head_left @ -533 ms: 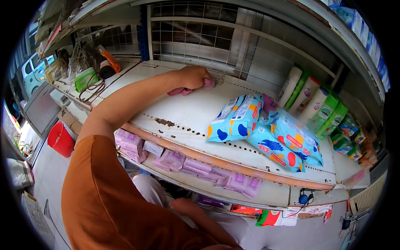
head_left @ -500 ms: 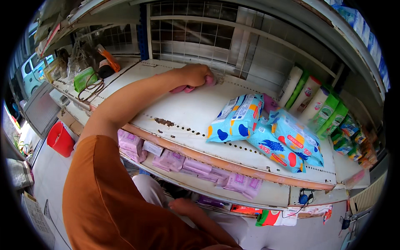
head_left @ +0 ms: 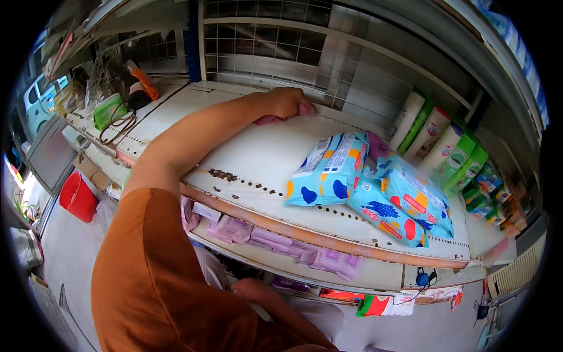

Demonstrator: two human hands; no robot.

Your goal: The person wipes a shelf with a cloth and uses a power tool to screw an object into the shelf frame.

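Observation:
My left arm, in a brown sleeve, stretches across the white metal shelf (head_left: 234,152). Near the shelf's back edge my left hand (head_left: 287,102) is closed round a pink cloth (head_left: 306,110), pressed against the surface; part of the cloth trails out by the wrist. Low in the picture, my right hand (head_left: 249,288) rests near my light trousers, below the shelf edge; its fingers are not clear. To the right of the cloth lie several blue packs of wet wipes (head_left: 328,170), heaped together, with a purple cloth or packet (head_left: 375,145) partly hidden behind them.
White and green bottles and packs (head_left: 422,129) line the right back. Pink-purple packs (head_left: 275,237) fill the shelf below. At the left are a green packet (head_left: 109,111), a cord and an orange-handled item (head_left: 143,82). A red bucket (head_left: 78,196) stands on the floor. Wire mesh backs the shelf.
My left hand, with the pink cloth, has slid a little to the right along the back of the shelf. The view has shifted slightly; the wipes packs lie as before.

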